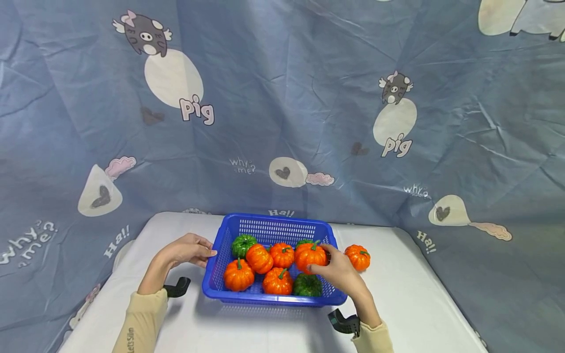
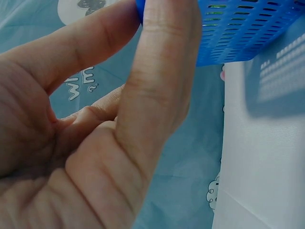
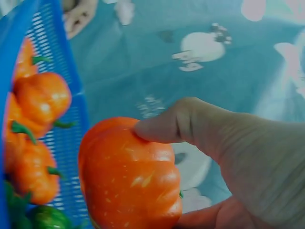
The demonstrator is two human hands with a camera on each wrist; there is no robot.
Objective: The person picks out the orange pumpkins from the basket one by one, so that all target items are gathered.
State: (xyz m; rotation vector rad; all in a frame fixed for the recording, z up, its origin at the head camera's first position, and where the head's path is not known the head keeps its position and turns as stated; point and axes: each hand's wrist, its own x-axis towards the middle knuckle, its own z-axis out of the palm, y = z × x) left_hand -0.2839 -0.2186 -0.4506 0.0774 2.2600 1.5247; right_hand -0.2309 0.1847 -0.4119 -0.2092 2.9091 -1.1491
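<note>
an orange pumpkin (image 1: 310, 256) sits in the right hand (image 1: 339, 270), thumb and fingers curled around it, above the right end of the blue basket (image 1: 269, 226). the left hand (image 1: 185, 250) pinches the basket's left rim. more orange and green pumpkins fill the basket; another orange one (image 1: 358, 257) rests on the white counter (image 1: 423, 304) just beside it.

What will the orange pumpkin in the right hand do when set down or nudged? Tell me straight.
The pumpkin looks glossy, so it may slip somewhat. The right hand lifts it with just thumb and fingers, so it is probably light. Its squat, ribbed shape should sit steady rather than roll far.
</note>
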